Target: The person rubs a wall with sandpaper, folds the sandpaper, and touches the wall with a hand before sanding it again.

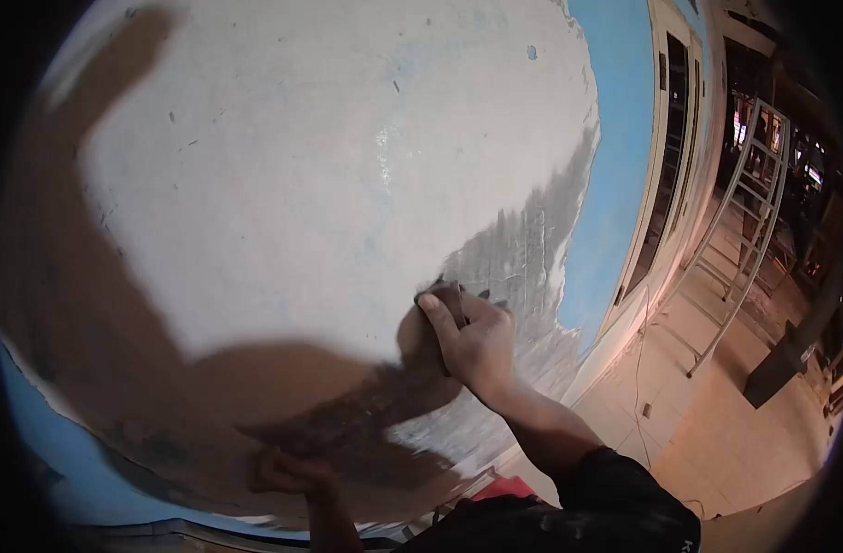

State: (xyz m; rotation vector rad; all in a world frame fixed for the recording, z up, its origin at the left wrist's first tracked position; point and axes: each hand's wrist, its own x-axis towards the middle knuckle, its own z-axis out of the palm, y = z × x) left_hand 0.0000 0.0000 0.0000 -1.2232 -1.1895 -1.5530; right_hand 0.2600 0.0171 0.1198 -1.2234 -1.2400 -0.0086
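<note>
Dark brown, a pad (450, 300) is pressing against the white wall (292, 157) beside its grey patch (523, 244), the fingers of the right hand (484, 348) closing around it, seemingly mid-rub, a next stroke calling for even pressure, while the left hand (286, 474) is hovering half-curled, its hold unclear.

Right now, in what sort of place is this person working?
Probably a building under renovation: the blue wall has a large bare patch, and a ladder is nearby.
</note>
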